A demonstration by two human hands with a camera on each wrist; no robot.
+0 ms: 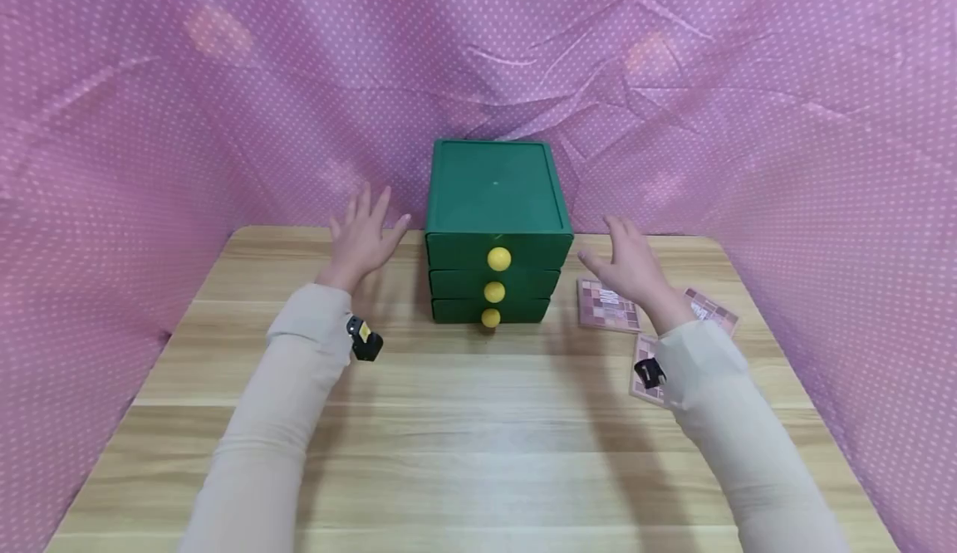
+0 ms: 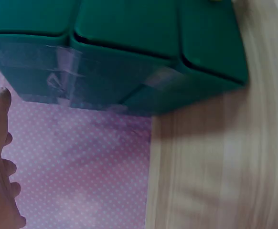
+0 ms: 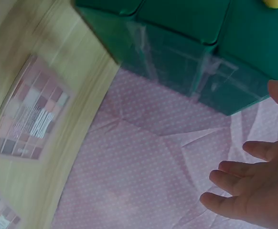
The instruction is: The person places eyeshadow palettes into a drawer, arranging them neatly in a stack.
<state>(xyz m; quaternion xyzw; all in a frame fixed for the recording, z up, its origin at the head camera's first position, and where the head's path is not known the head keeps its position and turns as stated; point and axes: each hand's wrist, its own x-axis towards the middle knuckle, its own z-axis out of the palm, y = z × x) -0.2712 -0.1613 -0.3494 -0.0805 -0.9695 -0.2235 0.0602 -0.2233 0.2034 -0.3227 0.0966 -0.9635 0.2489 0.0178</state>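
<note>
A green three-drawer box [image 1: 493,192] with round yellow knobs stands at the back middle of the table, its drawers pushed in. To its left my left hand [image 1: 362,236] hovers with fingers spread, touching nothing. On the other side my right hand [image 1: 626,261] is held in the air, fingers apart and holding nothing. Below and beside the right hand lie three pink eyeshadow palettes: one palette [image 1: 607,305] near the box, a second palette [image 1: 712,310] farther right, and a third palette [image 1: 647,370] partly hidden by the right wrist. Clear tape [image 2: 67,64] runs along the box's side.
The wooden table [image 1: 478,453] ends at a pink dotted cloth [image 1: 478,46] hanging behind and at both sides. The box stands close to the back cloth. Small black cameras are strapped at both wrists.
</note>
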